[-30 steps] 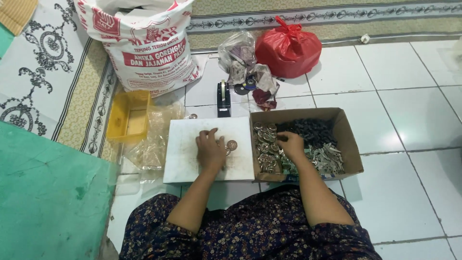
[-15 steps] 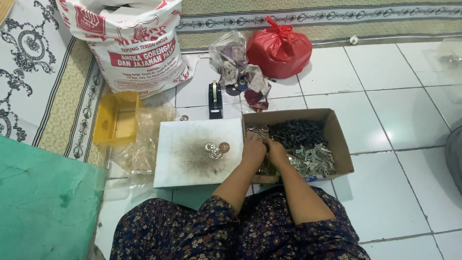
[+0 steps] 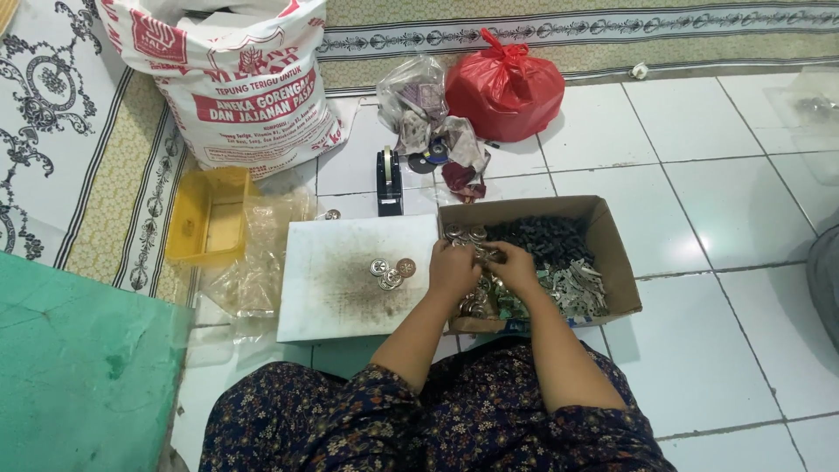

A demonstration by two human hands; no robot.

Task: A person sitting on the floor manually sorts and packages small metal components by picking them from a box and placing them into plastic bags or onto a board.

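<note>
Both my hands reach into an open cardboard box [image 3: 616, 253] on the tiled floor. My left hand [image 3: 453, 267] rests at the box's left edge over a pile of small round silvery metal parts [image 3: 465, 234]. My right hand [image 3: 514, 267] lies beside it, fingers curled among the same parts. What the fingers hold is hidden. Dark parts [image 3: 546, 234] fill the back of the box and flat silvery pieces [image 3: 572, 288] the right side. Left of the box lies a white board [image 3: 336, 280] with three small round parts [image 3: 391, 271] on it.
A large white printed sack [image 3: 236, 79] stands at the back left. A red plastic bag [image 3: 505, 86], clear bags of small items [image 3: 419, 109] and a black tape dispenser [image 3: 389, 179] sit behind the board. A yellow tray [image 3: 210, 214] and a green mat [image 3: 79, 376] lie on the left.
My left hand has left the white board and moved right into the box beside my right hand. The three round parts stay on the board. The camera view shifted a little.
</note>
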